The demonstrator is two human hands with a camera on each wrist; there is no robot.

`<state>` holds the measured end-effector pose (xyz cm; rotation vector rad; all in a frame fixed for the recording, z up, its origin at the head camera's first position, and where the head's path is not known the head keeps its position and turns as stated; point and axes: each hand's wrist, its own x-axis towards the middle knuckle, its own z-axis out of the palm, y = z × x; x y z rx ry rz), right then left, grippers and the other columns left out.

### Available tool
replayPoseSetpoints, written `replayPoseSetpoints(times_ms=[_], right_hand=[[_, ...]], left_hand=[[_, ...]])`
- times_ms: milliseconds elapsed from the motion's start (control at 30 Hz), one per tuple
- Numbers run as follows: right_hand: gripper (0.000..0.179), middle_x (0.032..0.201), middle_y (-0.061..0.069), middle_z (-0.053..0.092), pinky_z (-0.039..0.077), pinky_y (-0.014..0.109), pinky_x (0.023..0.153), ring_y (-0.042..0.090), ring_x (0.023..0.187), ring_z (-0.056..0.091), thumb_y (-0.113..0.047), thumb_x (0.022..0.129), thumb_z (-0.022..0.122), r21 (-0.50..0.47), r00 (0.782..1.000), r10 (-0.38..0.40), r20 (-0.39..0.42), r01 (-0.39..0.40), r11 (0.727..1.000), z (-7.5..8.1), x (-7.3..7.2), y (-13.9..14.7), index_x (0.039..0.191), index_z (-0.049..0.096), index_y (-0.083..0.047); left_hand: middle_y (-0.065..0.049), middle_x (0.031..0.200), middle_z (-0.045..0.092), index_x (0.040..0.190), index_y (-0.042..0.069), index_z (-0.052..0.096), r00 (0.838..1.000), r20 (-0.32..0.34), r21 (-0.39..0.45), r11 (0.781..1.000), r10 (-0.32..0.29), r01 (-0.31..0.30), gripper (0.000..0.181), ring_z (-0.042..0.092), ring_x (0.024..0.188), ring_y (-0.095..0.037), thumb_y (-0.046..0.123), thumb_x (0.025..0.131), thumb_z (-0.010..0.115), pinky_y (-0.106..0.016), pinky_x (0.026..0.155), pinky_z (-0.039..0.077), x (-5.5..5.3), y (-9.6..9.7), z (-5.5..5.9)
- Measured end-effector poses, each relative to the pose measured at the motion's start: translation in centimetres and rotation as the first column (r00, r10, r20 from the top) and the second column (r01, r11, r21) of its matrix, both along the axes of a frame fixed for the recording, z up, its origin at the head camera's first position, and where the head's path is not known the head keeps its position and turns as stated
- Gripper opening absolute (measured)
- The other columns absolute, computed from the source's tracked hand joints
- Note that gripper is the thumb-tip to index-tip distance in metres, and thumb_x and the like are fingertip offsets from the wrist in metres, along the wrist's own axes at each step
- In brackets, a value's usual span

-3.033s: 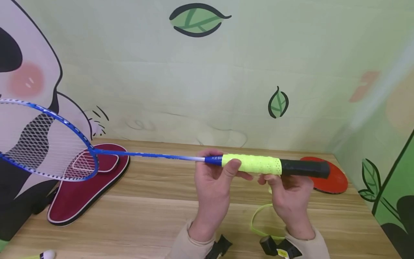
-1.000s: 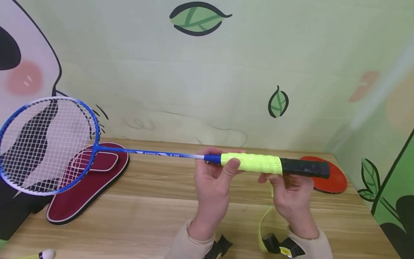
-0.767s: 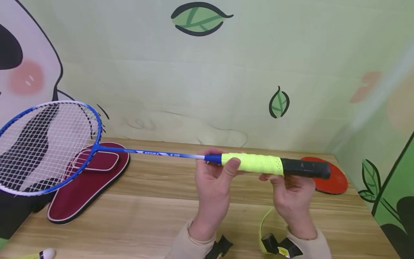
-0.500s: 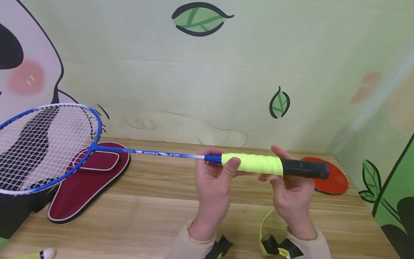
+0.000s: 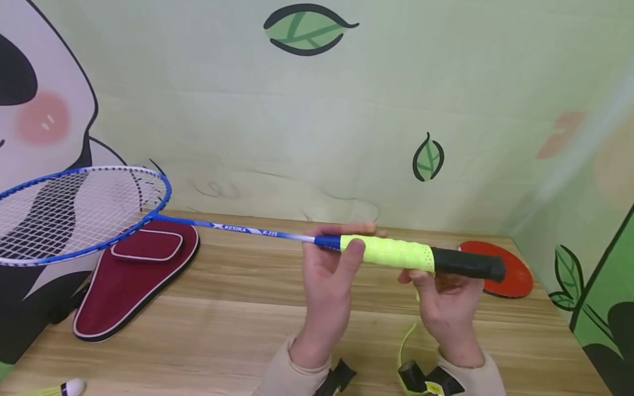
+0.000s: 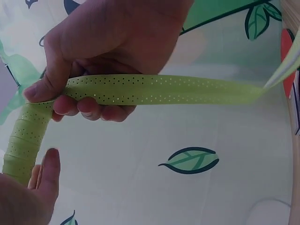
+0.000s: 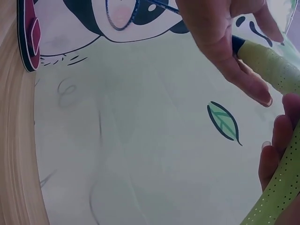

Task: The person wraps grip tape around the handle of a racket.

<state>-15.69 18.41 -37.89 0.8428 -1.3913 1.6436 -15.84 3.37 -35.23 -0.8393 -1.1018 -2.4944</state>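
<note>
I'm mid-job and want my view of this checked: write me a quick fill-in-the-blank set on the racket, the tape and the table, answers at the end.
1. The left hand holds the racket, which reads "____ K-225".
2. The right hand pinches the grip tape, dotted with small ____.
3. The handle is wrapped yellow-green except its ____ end.
4. The paddle on the table shows a ____ face.

Missing words: KESIKA; holes; black; red

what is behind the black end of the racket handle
A red paddle lies on the wooden table behind the black end. Its right side shows; the black end and right hand cover its left part, so its full outline cannot be seen.
</note>
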Motion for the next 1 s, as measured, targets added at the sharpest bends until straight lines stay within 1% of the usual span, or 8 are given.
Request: replayPoseSetpoints(times_ms=[67, 133, 267, 367, 600, 700, 833, 1000], right_hand=[[0.034, 0.073, 0.010, 0.069, 0.051, 0.016, 0.054, 0.012, 0.060, 0.066, -0.004, 0.085, 0.074, 0.012, 1.000, -0.023, 0.015, 0.023, 1.000, 0.03, 0.00, 0.09, 0.103, 0.053, 0.016], [0.032, 0.068, 0.009, 0.067, 0.045, 0.017, 0.049, 0.012, 0.058, 0.064, -0.004, 0.086, 0.073, 0.017, 0.999, -0.039, 0.028, 0.038, 0.999, 0.06, -0.03, 0.17, 0.101, 0.054, 0.017], [0.027, 0.063, 0.008, 0.064, 0.039, 0.019, 0.045, 0.011, 0.056, 0.061, -0.004, 0.087, 0.072, 0.016, 0.997, -0.063, 0.049, 0.062, 0.998, 0.05, -0.11, 0.26, 0.096, 0.058, 0.017], [0.029, 0.060, 0.007, 0.063, 0.037, 0.019, 0.044, 0.010, 0.054, 0.059, -0.008, 0.087, 0.073, 0.009, 0.995, -0.085, 0.057, 0.085, 0.996, 0.03, -0.16, 0.29, 0.091, 0.059, 0.017], [0.035, 0.056, 0.006, 0.062, 0.033, 0.019, 0.040, 0.010, 0.050, 0.058, -0.016, 0.084, 0.077, -0.009, 0.993, -0.101, 0.062, 0.101, 0.995, 0.07, -0.30, 0.17, 0.083, 0.061, 0.016], [0.034, 0.056, 0.006, 0.062, 0.033, 0.020, 0.039, 0.009, 0.050, 0.059, -0.013, 0.085, 0.076, -0.007, 0.994, -0.094, 0.056, 0.095, 0.995, 0.06, -0.31, 0.18, 0.084, 0.061, 0.016], [0.031, 0.057, 0.006, 0.062, 0.034, 0.019, 0.040, 0.009, 0.050, 0.059, -0.010, 0.086, 0.074, 0.003, 0.995, -0.087, 0.047, 0.087, 0.996, 0.02, -0.28, 0.24, 0.086, 0.060, 0.017], [0.027, 0.057, 0.007, 0.062, 0.037, 0.019, 0.041, 0.010, 0.051, 0.059, -0.006, 0.088, 0.071, 0.014, 0.997, -0.073, 0.022, 0.073, 0.997, 0.03, -0.33, 0.17, 0.088, 0.059, 0.018]], left_hand=[[-0.013, 0.117, 0.063, 0.120, 0.009, 0.038, 0.997, -0.059, 0.021, 0.999, -0.048, 0.050, 0.029, 0.063, 0.108, -0.032, 0.006, 0.098, 0.055, -0.047, 0.098, 0.050, -0.01, 0.04, 0.11], [-0.015, 0.122, 0.061, 0.123, 0.011, 0.036, 0.991, -0.104, 0.031, 0.995, -0.086, 0.090, 0.034, 0.061, 0.112, -0.035, -0.002, 0.096, 0.052, -0.052, 0.101, 0.047, -0.02, 0.03, 0.16], [-0.015, 0.120, 0.061, 0.125, 0.011, 0.034, 0.986, -0.119, 0.025, 0.992, -0.118, 0.122, 0.042, 0.062, 0.112, -0.034, -0.010, 0.093, 0.050, -0.051, 0.102, 0.046, 0.04, -0.01, 0.13], [-0.015, 0.118, 0.061, 0.125, 0.010, 0.032, 0.989, -0.104, 0.001, 0.994, -0.106, 0.106, 0.039, 0.062, 0.111, -0.031, -0.007, 0.096, 0.051, -0.048, 0.102, 0.047, 0.09, 0.11, 0.06], [-0.032, 0.112, 0.059, 0.121, 0.007, 0.034, 0.998, -0.058, -0.019, 0.999, -0.033, 0.032, 0.032, 0.064, 0.105, -0.031, 0.006, 0.098, 0.056, -0.042, 0.095, 0.053, -0.02, 0.18, -0.11], [-0.030, 0.112, 0.060, 0.120, 0.007, 0.034, 0.999, -0.044, -0.019, 0.999, -0.031, 0.030, 0.032, 0.065, 0.105, -0.032, 0.008, 0.097, 0.057, -0.043, 0.094, 0.053, -0.04, 0.11, -0.19], [-0.030, 0.112, 0.060, 0.120, 0.001, 0.033, 0.998, -0.062, -0.026, 0.999, -0.028, 0.027, 0.034, 0.065, 0.105, -0.033, 0.007, 0.097, 0.057, -0.046, 0.094, 0.053, -0.11, 0.07, -0.24], [-0.043, 0.111, 0.053, 0.119, -0.001, 0.033, 0.994, -0.110, -0.046, 0.999, -0.003, -0.002, 0.031, 0.065, 0.105, -0.033, 0.004, 0.097, 0.055, -0.046, 0.093, 0.054, -0.25, 0.03, -0.32]])
